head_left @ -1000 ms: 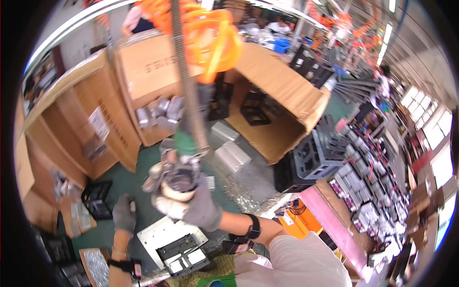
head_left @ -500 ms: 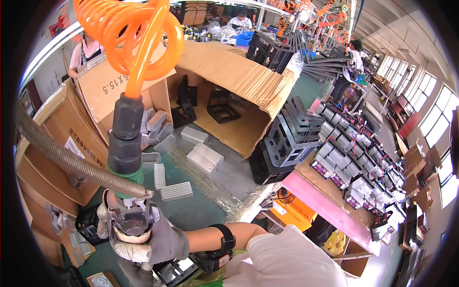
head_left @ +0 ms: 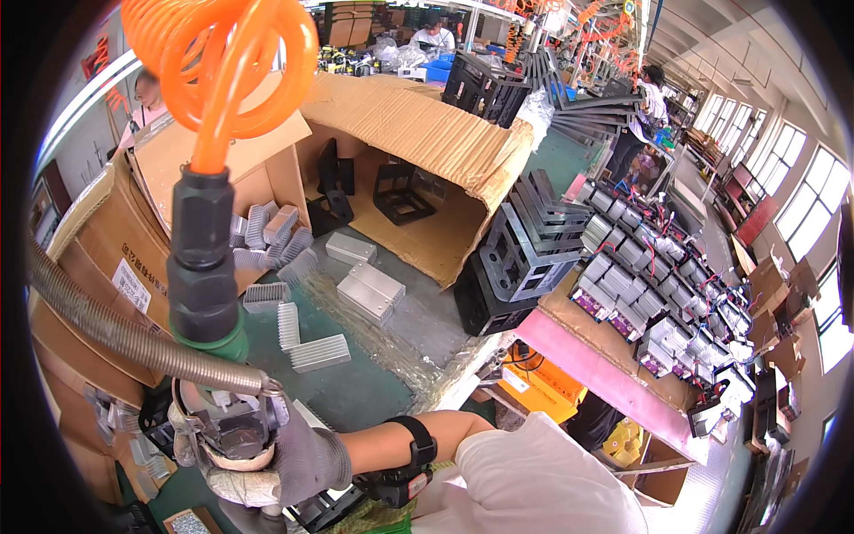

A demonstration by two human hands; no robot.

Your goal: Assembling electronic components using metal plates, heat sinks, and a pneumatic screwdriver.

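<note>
My right hand (head_left: 302, 458), in a grey glove with a pale, worn palm, is wrapped round an air screwdriver (head_left: 205, 307). The tool has a black upper body and a green collar, and hangs upright from an orange coiled hose (head_left: 233, 89). Low in the view, my left hand (head_left: 253, 516) is gloved too and mostly hidden beneath the right one; its fingers do not show. Right beside the hands lies a black frame (head_left: 329, 512), partly covered by my right hand and forearm. Finned silver heat sinks (head_left: 320, 353) lie on the green bench top just beyond.
An open cardboard box (head_left: 418, 111) holds black brackets. Stacked black frames (head_left: 525, 258) stand right of it. Further right, rows of heat-sink assemblies (head_left: 658, 285) with wires cover a board. A ribbed metal hose (head_left: 133, 329) crosses the left side. Co-workers are at the back.
The screwdriver and orange hose have shifted left and slightly down, with my right hand still round the tool. The whole view has slid a little. A silver edge now shows beside my right hand.
</note>
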